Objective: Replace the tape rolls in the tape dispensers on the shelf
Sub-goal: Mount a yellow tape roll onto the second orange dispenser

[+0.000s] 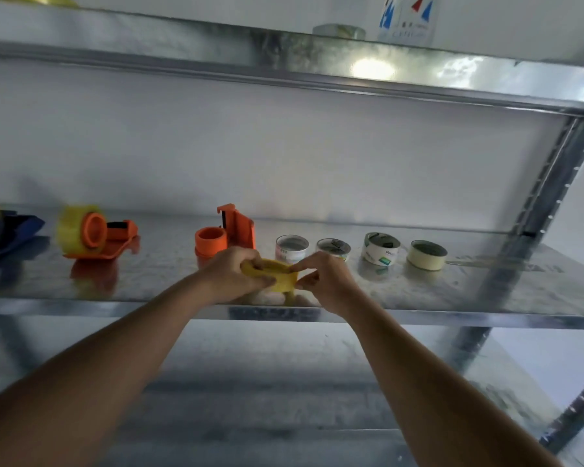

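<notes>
Both my hands hold a yellow tape roll (pixel 281 277) just above the front of the metal shelf (pixel 452 291). My left hand (pixel 231 271) grips the roll's left side. At its right edge my right hand (pixel 324 278) pinches it with the fingertips. Right behind the roll stands an orange tape dispenser (pixel 228 235) with a bare hub. Further left lies a second orange dispenser (pixel 98 235) loaded with a yellowish clear roll. A blue dispenser (pixel 4 234) sits at the far left edge, partly cut off.
Three used white cardboard cores (pixel 292 247) (pixel 333 248) (pixel 381 248) and a cream tape roll (pixel 426 255) stand in a row to the right. An upper shelf (pixel 284 59) hangs overhead, a lower shelf (pixel 267 382) lies beneath my arms, and a slanted post (pixel 533 210) rises at right.
</notes>
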